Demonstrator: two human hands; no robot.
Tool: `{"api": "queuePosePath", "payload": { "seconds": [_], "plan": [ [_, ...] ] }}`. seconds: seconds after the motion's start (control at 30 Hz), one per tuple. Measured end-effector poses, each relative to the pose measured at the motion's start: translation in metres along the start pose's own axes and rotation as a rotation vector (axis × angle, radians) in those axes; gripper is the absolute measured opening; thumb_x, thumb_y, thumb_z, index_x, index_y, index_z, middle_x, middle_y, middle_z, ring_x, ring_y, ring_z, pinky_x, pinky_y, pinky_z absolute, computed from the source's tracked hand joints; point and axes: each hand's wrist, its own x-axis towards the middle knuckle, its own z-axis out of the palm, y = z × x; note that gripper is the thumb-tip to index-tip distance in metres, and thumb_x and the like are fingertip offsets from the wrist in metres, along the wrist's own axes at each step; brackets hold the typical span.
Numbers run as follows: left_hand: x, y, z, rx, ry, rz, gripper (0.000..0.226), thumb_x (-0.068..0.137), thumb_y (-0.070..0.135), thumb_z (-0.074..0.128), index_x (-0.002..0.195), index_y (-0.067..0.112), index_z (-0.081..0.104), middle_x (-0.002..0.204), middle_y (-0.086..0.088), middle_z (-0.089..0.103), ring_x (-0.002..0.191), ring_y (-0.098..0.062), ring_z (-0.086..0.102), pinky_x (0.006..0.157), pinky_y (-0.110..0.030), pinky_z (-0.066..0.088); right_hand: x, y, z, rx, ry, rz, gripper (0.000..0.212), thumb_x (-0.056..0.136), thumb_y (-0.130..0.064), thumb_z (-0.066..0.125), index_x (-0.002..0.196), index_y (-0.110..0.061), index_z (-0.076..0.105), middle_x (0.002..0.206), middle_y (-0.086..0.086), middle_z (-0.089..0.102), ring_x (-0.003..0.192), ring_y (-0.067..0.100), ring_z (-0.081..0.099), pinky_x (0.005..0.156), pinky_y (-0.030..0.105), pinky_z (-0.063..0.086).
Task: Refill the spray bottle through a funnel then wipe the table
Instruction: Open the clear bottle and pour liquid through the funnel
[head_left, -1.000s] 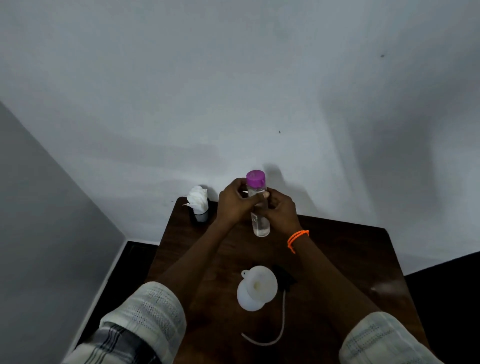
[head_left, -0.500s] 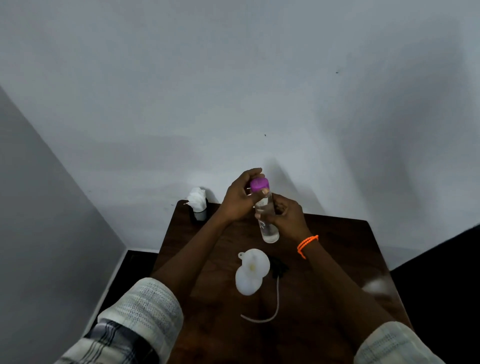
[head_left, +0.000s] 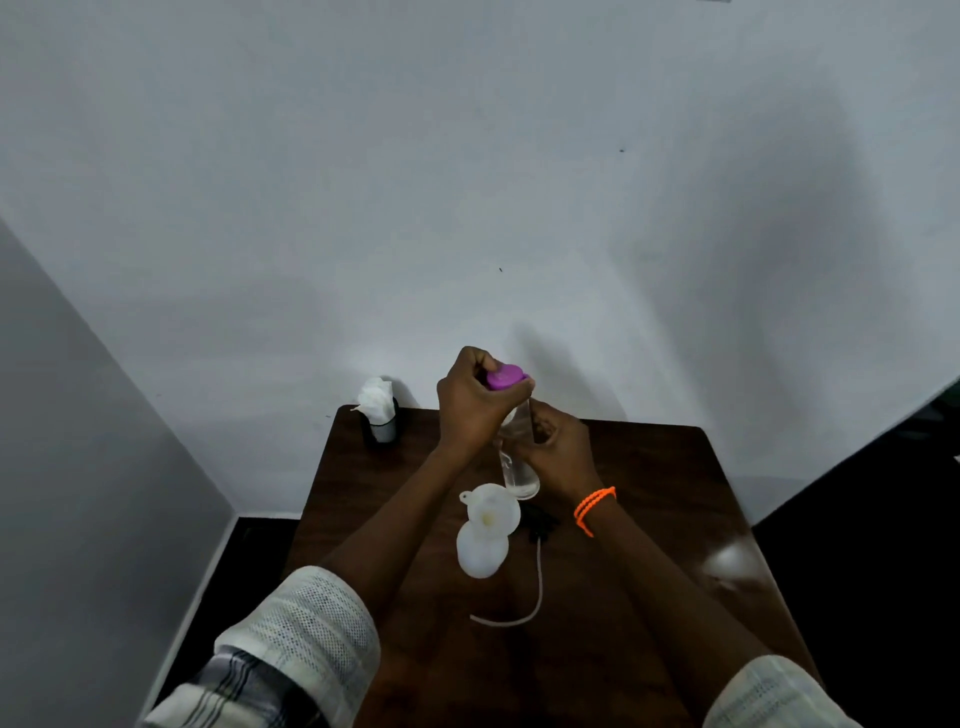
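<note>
Here the left hand curls round the purple cap atop a clear bottle, while the right hand grips the bottle's body just below. Nearer than both hands, a white funnel sits in a white bottle on the worktop.

We saw two bare forearms reaching up from the bottom edge. The left sleeve, at about seven o'clock, was rolled back above the elbow: a pale, cream fabric with a fine woven grid, its turned cuff showing a mesh-like texture, and a darker plaid of grey and white below it. The right sleeve, at five o'clock, was the same pale checked cloth. An orange beaded band circled the right wrist, wound twice.
</note>
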Motion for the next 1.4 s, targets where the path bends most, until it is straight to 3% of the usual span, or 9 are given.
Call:
{"api": "queuePosePath", "payload": {
  "seconds": [0.17,0.4,0.5,0.67,0.77,0.87,1.03,1.27,1.4],
  "plan": [
    [-0.001,0.001,0.000,0.013,-0.041,-0.011,0.055,0.064,0.044,0.092,0.094,0.022,0.053,0.094,0.001,0.060,0.084,-0.014,0.058,0.068,-0.021,0.049,-0.008,-0.005,0.003,-0.012,0.007,-0.013,0.035,0.070,-0.025,0.093,0.100,-0.020,0.075,0.089,-0.009,0.078,0.087,0.008,0.075,0.078,0.030,0.061],
    [-0.003,0.006,-0.014,-0.217,-0.158,0.081,0.046,0.077,0.008,0.070,0.122,0.012,0.064,0.116,-0.003,0.073,0.112,-0.018,0.069,0.099,-0.047,0.056,-0.009,-0.012,0.007,0.104,0.041,0.003,0.034,0.070,-0.022,0.092,0.099,-0.017,0.076,0.091,0.000,0.079,0.090,0.018,0.076,0.083,0.045,0.062],
    [-0.003,0.011,-0.018,-0.181,-0.112,0.104,0.050,0.074,0.007,0.084,0.119,0.016,0.066,0.110,0.002,0.073,0.104,-0.012,0.071,0.095,-0.039,0.058,-0.007,-0.013,0.010,0.132,0.053,0.011,0.033,0.071,-0.025,0.091,0.098,-0.015,0.075,0.090,0.004,0.078,0.091,0.025,0.076,0.083,0.053,0.061],
    [0.007,0.014,-0.023,-0.019,-0.066,0.115,0.055,0.064,0.050,0.092,0.108,0.031,0.065,0.099,0.007,0.060,0.095,-0.009,0.060,0.079,-0.018,0.049,-0.004,-0.013,0.015,0.130,0.037,0.025,0.033,0.071,-0.020,0.092,0.100,-0.018,0.076,0.094,0.002,0.079,0.093,0.023,0.076,0.085,0.054,0.061],
    [0.012,0.009,-0.025,-0.067,-0.172,0.058,0.048,0.077,0.038,0.080,0.121,0.029,0.062,0.118,0.010,0.065,0.114,-0.005,0.060,0.097,-0.027,0.049,-0.003,-0.014,0.015,0.145,0.048,0.041,0.037,0.072,-0.016,0.092,0.106,-0.018,0.076,0.096,0.000,0.080,0.094,0.019,0.076,0.086,0.049,0.062],
    [0.018,0.002,-0.027,-0.125,-0.208,0.069,0.054,0.076,0.020,0.084,0.126,0.022,0.064,0.114,0.003,0.073,0.109,-0.011,0.069,0.102,-0.042,0.054,-0.001,-0.016,0.014,0.172,0.073,0.054,0.037,0.072,-0.010,0.090,0.106,-0.018,0.077,0.096,-0.001,0.080,0.093,0.017,0.077,0.087,0.046,0.062],
    [0.019,0.009,-0.025,-0.090,-0.146,0.071,0.068,0.062,0.036,0.097,0.122,0.029,0.066,0.097,0.003,0.067,0.085,-0.005,0.064,0.079,-0.020,0.054,0.003,-0.011,0.012,0.141,0.058,0.075,0.038,0.071,-0.013,0.091,0.106,-0.021,0.077,0.096,-0.001,0.080,0.094,0.018,0.076,0.087,0.050,0.062],
    [0.021,0.000,-0.021,-0.138,-0.315,0.038,0.064,0.076,0.010,0.077,0.135,0.025,0.058,0.122,0.003,0.071,0.114,-0.012,0.067,0.103,-0.043,0.054,0.008,-0.010,0.012,0.154,0.068,0.086,0.037,0.071,-0.013,0.092,0.104,-0.022,0.078,0.097,0.000,0.080,0.094,0.018,0.077,0.087,0.050,0.062],
    [0.023,-0.002,-0.018,-0.139,-0.288,0.054,0.075,0.068,0.018,0.094,0.134,0.025,0.060,0.107,-0.002,0.070,0.102,-0.014,0.070,0.097,-0.031,0.055,0.009,-0.006,0.011,0.141,0.064,0.079,0.040,0.070,-0.013,0.092,0.106,-0.021,0.078,0.097,-0.002,0.080,0.094,0.016,0.077,0.087,0.046,0.062]
  ]
}}
